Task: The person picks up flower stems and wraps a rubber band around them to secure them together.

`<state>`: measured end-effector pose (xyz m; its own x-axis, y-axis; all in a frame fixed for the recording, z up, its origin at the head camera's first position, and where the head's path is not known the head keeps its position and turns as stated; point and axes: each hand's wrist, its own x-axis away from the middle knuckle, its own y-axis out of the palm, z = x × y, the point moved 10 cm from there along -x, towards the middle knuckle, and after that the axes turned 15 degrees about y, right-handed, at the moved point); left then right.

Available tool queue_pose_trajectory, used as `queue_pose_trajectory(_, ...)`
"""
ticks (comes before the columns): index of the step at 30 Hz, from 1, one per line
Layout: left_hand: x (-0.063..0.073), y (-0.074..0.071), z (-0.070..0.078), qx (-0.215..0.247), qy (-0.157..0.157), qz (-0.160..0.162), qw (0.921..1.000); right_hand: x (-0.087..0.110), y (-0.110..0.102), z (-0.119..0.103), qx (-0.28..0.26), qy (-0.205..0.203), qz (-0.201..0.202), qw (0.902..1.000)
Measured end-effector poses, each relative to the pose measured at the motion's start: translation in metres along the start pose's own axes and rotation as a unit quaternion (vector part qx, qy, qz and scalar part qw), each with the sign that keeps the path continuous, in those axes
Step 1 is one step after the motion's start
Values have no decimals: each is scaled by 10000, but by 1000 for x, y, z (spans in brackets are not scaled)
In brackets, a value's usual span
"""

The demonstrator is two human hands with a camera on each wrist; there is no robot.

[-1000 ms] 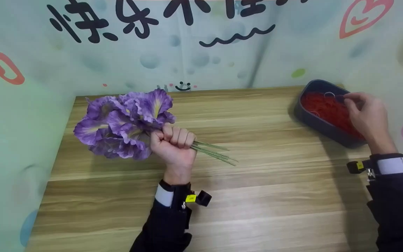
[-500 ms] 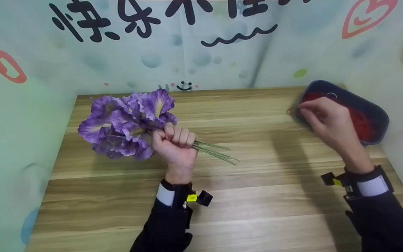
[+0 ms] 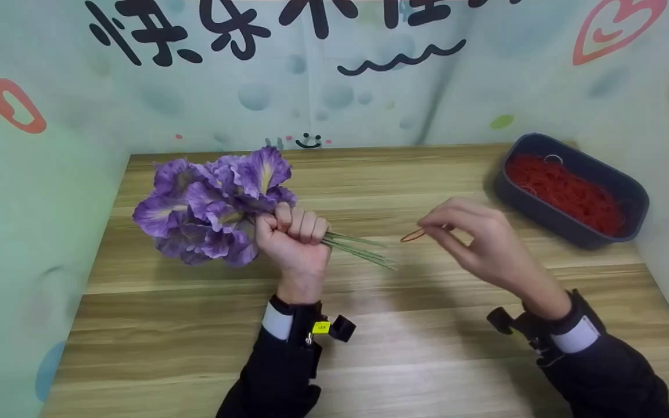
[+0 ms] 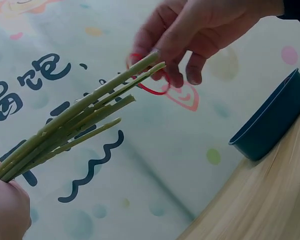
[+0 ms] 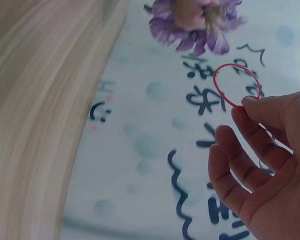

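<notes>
A bunch of purple artificial flowers is gripped in my left hand, held above the table with the blooms to the left. Its green stems stick out to the right of the fist; in the left wrist view their cut ends spread slightly. Between thumb and forefinger my right hand pinches a red rubber band, just right of the stem ends. The right wrist view shows the rubber band as an open loop beyond the fingertips, with the other fingers loosely bent.
A dark blue box stands at the back right of the wooden table. Many red rubber bands lie in it, with a pale ring among them. A printed backdrop rises behind and at the sides.
My right hand has left the box and moved left towards the stems, bringing a rubber band with it. The left hand keeps its grip on the flowers, nearly still.
</notes>
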<state>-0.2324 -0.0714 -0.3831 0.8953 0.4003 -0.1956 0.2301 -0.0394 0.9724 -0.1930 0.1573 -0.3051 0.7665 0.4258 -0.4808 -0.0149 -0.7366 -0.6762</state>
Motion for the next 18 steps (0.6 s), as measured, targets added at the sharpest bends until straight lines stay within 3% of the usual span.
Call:
queue_pose_trajectory(10, 1, -3, -2, -9, -20, 29, 10000, -5, 29, -18, -92, -287, -187, 9994)
queue_pose_trajectory(18, 2, 3, -5, 145, -103, -230, 9996, -13, 36, -22, -218, -262, -202, 9992)
